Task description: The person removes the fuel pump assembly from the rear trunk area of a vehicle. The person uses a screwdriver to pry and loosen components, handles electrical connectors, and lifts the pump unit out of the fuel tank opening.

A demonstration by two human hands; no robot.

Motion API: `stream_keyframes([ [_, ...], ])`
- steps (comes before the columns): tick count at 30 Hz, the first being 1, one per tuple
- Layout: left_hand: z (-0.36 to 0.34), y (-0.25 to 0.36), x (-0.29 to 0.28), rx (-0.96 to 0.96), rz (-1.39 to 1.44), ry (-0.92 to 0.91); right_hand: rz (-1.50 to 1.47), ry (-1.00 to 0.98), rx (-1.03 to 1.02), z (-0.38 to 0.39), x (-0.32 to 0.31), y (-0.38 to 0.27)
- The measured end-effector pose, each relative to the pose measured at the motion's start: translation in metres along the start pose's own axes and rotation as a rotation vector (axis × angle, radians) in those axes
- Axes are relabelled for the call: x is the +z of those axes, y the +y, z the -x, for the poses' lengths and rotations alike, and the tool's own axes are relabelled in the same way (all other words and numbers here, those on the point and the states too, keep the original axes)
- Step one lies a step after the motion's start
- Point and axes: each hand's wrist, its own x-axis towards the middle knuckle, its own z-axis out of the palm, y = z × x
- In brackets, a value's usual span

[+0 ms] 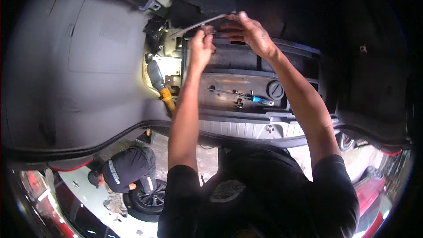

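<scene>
Above the cargo-floor storage compartment, my two hands are close together. A long, thin grey metal bar-like tool [194, 27] slants between them, its exact kind unclear. My right hand [254, 35] pinches the tool's upper end between thumb and forefinger, with its other fingers stretched out toward my left hand. Just below the bar, my left hand [201, 49] has its fingers curled together around something small and dark that I cannot make out. Beneath my hands, in the tray [224, 79], lie a blue-handled tool [263, 101] with a long shaft and several small dark bolts [239, 102].
A yellow-and-black work light [158, 80] leans in the lit opening beside the grey side trim [105, 61]. A round black cap [276, 90] sits in the tray. A seat-belt buckle [150, 2] hangs above. Behind me, a person [130, 167] crouches by a wheel [150, 197].
</scene>
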Motion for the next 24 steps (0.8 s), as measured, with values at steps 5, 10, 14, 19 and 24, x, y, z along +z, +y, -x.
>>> stream_keyframes([
  [5, 0.003, 0.028, -0.013, -0.172, -0.119, 0.025, 0.161, 0.075, 0.054, 0.011, -0.007, 0.032],
  [10, 0.006, 0.016, -0.01, -0.068, -0.199, 0.214, 0.347, 0.011, -0.119, 0.006, -0.006, 0.091],
  [14, 0.005, 0.019, -0.004, 0.058, -0.118, 0.045, 0.448, 0.118, -0.149, 0.001, -0.012, 0.117],
  [19, 0.01, 0.019, -0.006, -0.135, -0.09, 0.017, 0.708, 0.107, -0.048, 0.038, -0.014, 0.114],
  [24, 0.017, 0.016, 0.006, -0.057, -0.316, 0.273, 0.818, 0.137, 0.014, 0.114, -0.016, 0.106],
])
